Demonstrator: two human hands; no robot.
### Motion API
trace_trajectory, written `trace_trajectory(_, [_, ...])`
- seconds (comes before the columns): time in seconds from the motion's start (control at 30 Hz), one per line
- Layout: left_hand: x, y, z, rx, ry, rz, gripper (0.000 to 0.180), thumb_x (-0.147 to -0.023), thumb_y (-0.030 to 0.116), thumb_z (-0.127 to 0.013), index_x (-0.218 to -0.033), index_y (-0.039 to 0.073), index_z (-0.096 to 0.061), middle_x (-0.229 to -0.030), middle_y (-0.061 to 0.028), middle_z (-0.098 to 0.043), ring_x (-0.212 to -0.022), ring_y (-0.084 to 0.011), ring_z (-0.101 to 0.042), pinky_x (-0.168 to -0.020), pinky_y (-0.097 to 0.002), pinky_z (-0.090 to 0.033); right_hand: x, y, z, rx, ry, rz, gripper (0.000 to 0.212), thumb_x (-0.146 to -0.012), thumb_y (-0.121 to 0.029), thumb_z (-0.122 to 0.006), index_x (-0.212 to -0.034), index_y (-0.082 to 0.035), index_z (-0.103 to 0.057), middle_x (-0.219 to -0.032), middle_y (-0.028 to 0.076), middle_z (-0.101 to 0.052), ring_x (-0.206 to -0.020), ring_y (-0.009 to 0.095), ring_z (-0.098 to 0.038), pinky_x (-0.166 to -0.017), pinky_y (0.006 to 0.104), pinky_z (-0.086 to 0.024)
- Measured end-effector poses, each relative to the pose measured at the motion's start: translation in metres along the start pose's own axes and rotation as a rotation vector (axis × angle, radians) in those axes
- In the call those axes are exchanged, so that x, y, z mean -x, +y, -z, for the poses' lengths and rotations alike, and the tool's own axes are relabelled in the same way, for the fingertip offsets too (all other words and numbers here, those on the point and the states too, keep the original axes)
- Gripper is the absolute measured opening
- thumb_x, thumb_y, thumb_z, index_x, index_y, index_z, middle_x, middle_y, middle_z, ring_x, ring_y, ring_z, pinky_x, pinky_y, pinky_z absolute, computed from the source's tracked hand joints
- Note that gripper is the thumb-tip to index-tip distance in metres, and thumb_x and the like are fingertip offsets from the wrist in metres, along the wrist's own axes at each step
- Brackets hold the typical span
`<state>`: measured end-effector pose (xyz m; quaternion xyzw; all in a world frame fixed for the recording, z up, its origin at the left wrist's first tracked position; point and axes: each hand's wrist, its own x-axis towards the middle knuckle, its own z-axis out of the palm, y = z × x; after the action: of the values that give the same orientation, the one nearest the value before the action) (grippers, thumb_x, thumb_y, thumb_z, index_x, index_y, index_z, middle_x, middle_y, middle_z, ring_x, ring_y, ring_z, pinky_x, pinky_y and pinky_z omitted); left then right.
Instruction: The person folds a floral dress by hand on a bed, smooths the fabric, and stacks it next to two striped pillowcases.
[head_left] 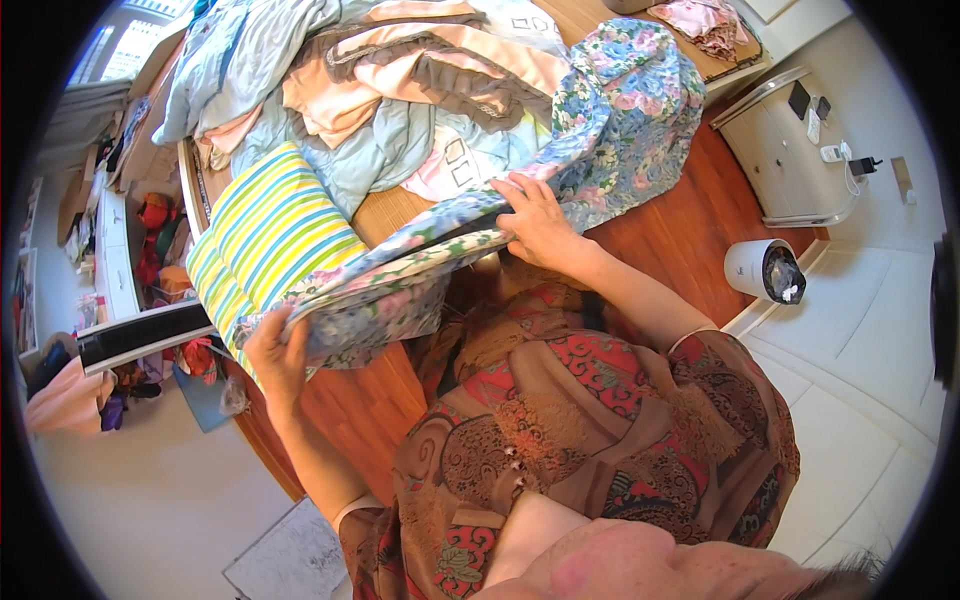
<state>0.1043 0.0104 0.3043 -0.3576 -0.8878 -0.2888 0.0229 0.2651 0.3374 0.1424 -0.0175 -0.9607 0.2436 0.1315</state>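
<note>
A long blue floral cloth [630, 125] with pink and white flowers stretches in front of me, gathered into lengthwise folds between my hands. At its left end, my left hand [277, 350] pinches the folded edge between thumb and fingers. Farther right, my right hand [538, 222] grips the cloth's upper edge, fingers over the top. Beyond the right hand, the cloth spreads wide and drapes over the corner of the wooden bed surface [385, 217]. Behind the left hand lies a pillow [285, 230] with yellow, green, blue and white stripes, touching the floral cloth.
Rumpled peach and grey bedding [420, 70] and a light blue quilt [370, 155] cover the bed. On the right stand a beige cabinet [765, 160] with chargers and a white wastebasket [745, 268] with a dark liner. Shelves and clutter line the left side.
</note>
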Motion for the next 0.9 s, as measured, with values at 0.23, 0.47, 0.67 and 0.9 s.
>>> trace_trajectory(0.23, [0.041,-0.048,0.040,0.000,0.101,0.133,0.009,-0.082,0.003,-0.068,-0.087,-0.002,-0.062,-0.067,-0.0040,-0.057,-0.063,-0.0086,-0.050,-0.060,-0.0223,-0.042,-0.007,0.004,-0.010,0.036,-0.015,0.017,0.033,-0.056,-0.016,-0.077,-0.087,-0.009,-0.066,-0.132,0.016,-0.042,-0.126,0.037,-0.034,-0.100,0.0481,-0.031])
trace_trajectory(0.47, [0.065,-0.063,0.024,0.001,0.133,0.167,0.011,-0.080,0.003,-0.069,-0.087,-0.002,-0.063,-0.067,-0.0065,-0.058,-0.062,-0.0100,-0.051,-0.060,-0.0241,-0.044,0.005,0.025,-0.027,0.126,0.027,-0.040,0.036,-0.065,-0.007,-0.067,-0.100,-0.010,-0.062,-0.118,0.011,-0.054,-0.108,0.031,-0.051,-0.087,0.0423,-0.043])
trace_trajectory(0.67, [0.065,-0.062,0.020,-0.060,0.132,0.160,0.011,-0.079,0.002,-0.069,-0.088,-0.001,-0.064,-0.069,-0.0095,-0.061,-0.061,-0.0122,-0.053,-0.060,-0.0252,-0.044,0.009,0.045,-0.035,-0.249,0.000,-0.210,0.034,-0.070,-0.001,-0.056,-0.103,-0.005,-0.063,-0.100,0.013,-0.062,-0.083,0.032,-0.060,-0.075,0.0368,-0.050])
trace_trajectory(0.9, [0.084,-0.091,0.044,0.190,0.295,0.341,0.010,-0.087,0.005,-0.065,-0.091,-0.003,-0.064,-0.074,0.0043,-0.056,-0.070,-0.0029,-0.047,-0.062,-0.0179,-0.040,-0.018,0.020,0.010,-1.130,-0.475,-0.326,0.028,-0.083,-0.006,-0.053,-0.107,0.002,-0.063,-0.085,0.000,-0.062,-0.075,0.006,-0.052,-0.064,0.0248,-0.043])
